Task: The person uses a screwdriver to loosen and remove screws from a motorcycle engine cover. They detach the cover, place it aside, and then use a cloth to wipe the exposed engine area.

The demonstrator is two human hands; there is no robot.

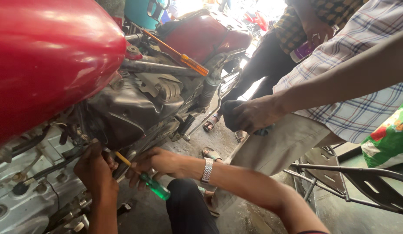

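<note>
Bare forearms; a silver metal-link watch [206,170] on the right wrist; dark trousers [188,210]

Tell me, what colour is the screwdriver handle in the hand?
Translucent green plastic screwdriver handle, clearest in the head view.

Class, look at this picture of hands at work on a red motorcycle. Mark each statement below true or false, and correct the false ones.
1. The right hand holds a screwdriver with a green handle. True.
2. The left hand is held up in the air, far from the engine. False: it is down at the engine, beside the screwdriver's tip.
3. A metal watch is worn on the right wrist. True.
4. The fuel tank is blue. False: it is red.
5. A second screwdriver with an orange handle lies on the frame. True.
6. Another person's hand is bare and empty. False: it holds a dark cloth.
</note>
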